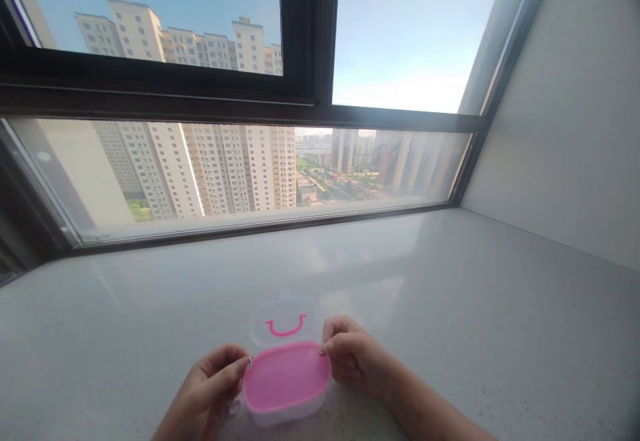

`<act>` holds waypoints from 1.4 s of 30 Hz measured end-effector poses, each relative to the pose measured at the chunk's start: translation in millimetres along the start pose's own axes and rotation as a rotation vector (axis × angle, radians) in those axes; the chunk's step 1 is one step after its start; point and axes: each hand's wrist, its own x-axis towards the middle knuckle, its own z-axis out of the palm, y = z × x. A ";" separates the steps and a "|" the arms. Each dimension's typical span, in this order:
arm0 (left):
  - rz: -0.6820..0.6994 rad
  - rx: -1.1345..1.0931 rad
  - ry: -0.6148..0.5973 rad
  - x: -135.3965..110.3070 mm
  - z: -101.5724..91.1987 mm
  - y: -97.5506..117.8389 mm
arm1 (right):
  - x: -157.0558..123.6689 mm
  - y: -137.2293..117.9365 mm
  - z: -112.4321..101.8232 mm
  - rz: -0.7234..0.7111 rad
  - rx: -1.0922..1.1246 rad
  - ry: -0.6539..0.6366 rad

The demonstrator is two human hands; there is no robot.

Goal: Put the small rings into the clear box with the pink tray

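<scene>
1. The small plastic box (287, 382) sits on the worktop (450, 294) close to the near edge, about midway along it and well apart from the window (240, 174) at the far edge. Its base is clear, and a flat pink inner tray or layer fills the top opening.
2. The clear lid (285, 321) is swung open and lies back on the far side of the box, towards the window, with a pink handle (285, 327) showing on it. The hinge line therefore runs left to right, and the box's long axis also runs left to right, parallel to the near edge.
3. The box lies directly between the two hands, neither plainly nearer than the other.
4. The left hand (213, 387) is curled at the left end of the box, its thumb and forefinger tips touching the pink rim in a pinch.
5. The right hand (353, 354) is curled at the right end a little farther back, near the hinge corner, its fingertips pinching that rim. Whether either pinch bears any weight I cannot tell, since the box rests on the worktop.
6. The pale wall (565, 127) bounds the worktop's right edge.
</scene>
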 end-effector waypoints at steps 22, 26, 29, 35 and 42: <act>-0.039 -0.048 -0.008 2.4 -3.6 -2.2 | -0.4 0.5 -2.7 0.008 0.007 -0.004; -0.028 -0.045 -0.017 3.1 -5.2 -2.5 | -0.6 -0.6 -0.7 0.019 -0.008 0.016; -0.027 -0.050 -0.006 5.1 -7.0 -4.1 | -0.7 -1.2 0.1 0.014 -0.007 0.020; -0.030 -0.059 -0.013 6.5 -7.1 -6.1 | -0.3 -1.7 -0.5 0.025 -0.012 0.021; -0.015 -0.042 -0.024 11.3 -13.9 -12.3 | 0.3 2.0 -2.3 0.018 -0.026 -0.001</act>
